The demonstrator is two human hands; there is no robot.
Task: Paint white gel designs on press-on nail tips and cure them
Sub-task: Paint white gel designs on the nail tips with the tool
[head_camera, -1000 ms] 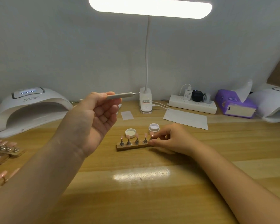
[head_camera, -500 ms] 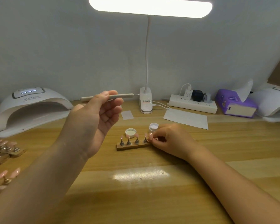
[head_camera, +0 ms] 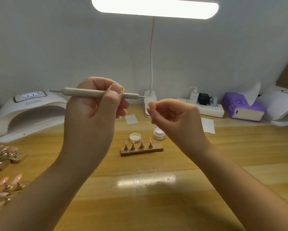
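Observation:
My left hand (head_camera: 96, 112) holds a beige dotting pen (head_camera: 85, 93) level in front of me, its metal tip pointing right. My right hand (head_camera: 173, 115) is raised beside it and pinches a small nail tip on its stand (head_camera: 151, 104) between thumb and fingers, close to the pen's tip. Below on the table lies a wooden holder (head_camera: 142, 150) with several pink nail tips standing on pegs; its rightmost magnet spot is bare. Behind it sit the open white gel jar (head_camera: 159, 133) and its lid (head_camera: 135, 137).
A white curing lamp (head_camera: 28, 112) stands at the left, another lamp (head_camera: 279, 109) at the far right. More holders with pink tips (head_camera: 5, 165) lie at the left edge. A desk lamp base (head_camera: 150, 104), power strip (head_camera: 204, 105), purple tissue pack (head_camera: 243, 107) and paper sheets line the back.
My right hand lifted one nail tip off the holder's right end and brought it up to the pen. My left hand shifted right and turned the pen slightly.

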